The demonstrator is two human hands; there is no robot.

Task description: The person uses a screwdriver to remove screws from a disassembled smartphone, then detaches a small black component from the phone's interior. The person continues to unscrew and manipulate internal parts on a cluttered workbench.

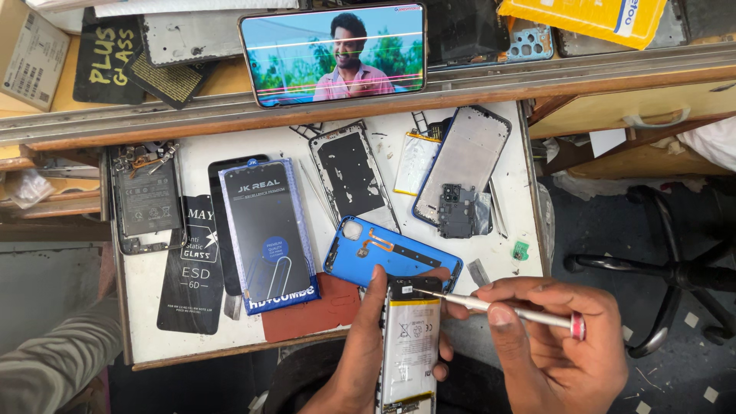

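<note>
Left hand (pixel 360 360) grip wrapped around open phone (pixel 410 345), battery showing, low centre off the counter (pixel 146 299) edge. Right hand (pixel 560 345) grip pinching screwdriver (pixel 506 309), tip at phone's top edge. Behind on counter, left to right: boxed screen (pixel 268 230), blue back cover (pixel 391 253), bare frame (pixel 460 172).
</note>
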